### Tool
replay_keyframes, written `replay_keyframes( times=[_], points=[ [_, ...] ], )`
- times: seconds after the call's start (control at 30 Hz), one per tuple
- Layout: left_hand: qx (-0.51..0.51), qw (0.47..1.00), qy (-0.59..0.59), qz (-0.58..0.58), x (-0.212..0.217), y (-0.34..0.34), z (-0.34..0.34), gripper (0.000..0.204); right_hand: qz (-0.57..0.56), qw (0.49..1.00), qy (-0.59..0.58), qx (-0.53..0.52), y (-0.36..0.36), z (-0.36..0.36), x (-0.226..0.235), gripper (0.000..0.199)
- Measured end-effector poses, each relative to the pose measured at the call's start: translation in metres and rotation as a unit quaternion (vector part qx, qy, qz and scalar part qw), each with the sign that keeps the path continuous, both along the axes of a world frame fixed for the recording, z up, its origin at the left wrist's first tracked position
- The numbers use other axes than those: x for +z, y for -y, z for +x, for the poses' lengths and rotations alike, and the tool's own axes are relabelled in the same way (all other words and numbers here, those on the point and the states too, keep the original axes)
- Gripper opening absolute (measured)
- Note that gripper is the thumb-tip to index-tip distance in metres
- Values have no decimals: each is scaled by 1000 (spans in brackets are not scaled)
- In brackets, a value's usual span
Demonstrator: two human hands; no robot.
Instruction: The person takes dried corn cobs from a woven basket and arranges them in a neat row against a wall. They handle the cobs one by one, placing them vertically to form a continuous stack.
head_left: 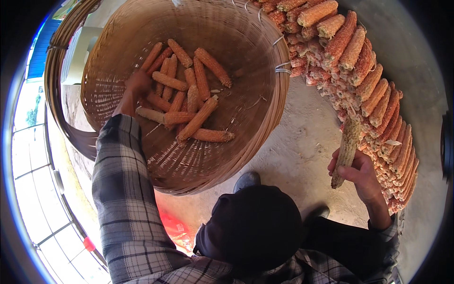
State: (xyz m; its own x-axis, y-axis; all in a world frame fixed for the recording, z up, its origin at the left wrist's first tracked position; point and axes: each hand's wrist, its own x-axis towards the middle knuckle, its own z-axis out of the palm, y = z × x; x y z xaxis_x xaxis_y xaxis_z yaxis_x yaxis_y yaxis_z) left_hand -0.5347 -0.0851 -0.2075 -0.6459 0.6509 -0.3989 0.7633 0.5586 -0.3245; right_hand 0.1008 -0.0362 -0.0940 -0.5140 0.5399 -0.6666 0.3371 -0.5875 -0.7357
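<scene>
A large round woven basket (246, 142) tilts in front of me with several orange corn cobs (189, 94) lying inside. My left hand (136, 87) reaches into the basket among the cobs at its left side; whether it grips one I cannot tell. My right hand (358, 173) is closed around a pale, greyish corn cob (346, 149) held upright, next to a stacked wall of orange corn cobs (373, 90) on the right.
The stacked cobs curve from the top centre down the right side. Bare concrete floor (302, 146) lies between basket and stack. A red plastic bag (174, 229) lies on the floor below the basket. A railing (42, 189) runs along the left.
</scene>
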Motion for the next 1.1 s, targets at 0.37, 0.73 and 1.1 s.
replay_keyframes(
  times=[0.37, 0.73, 1.1],
  points=[
    [-26, 981, -81, 177, -20, -4, 8, 59, 5, 1000, 23, 1, -2, 9, -15, 33],
    [124, 934, 331, 45, -2, -5, -4, 36, 11, 993, 50, 105, -30, 1, 10, 38],
    [111, 800, 544, 228, 75, -27, 74, 25, 155, 953, 14, 260, -20, -31, 29, 31]
  ],
)
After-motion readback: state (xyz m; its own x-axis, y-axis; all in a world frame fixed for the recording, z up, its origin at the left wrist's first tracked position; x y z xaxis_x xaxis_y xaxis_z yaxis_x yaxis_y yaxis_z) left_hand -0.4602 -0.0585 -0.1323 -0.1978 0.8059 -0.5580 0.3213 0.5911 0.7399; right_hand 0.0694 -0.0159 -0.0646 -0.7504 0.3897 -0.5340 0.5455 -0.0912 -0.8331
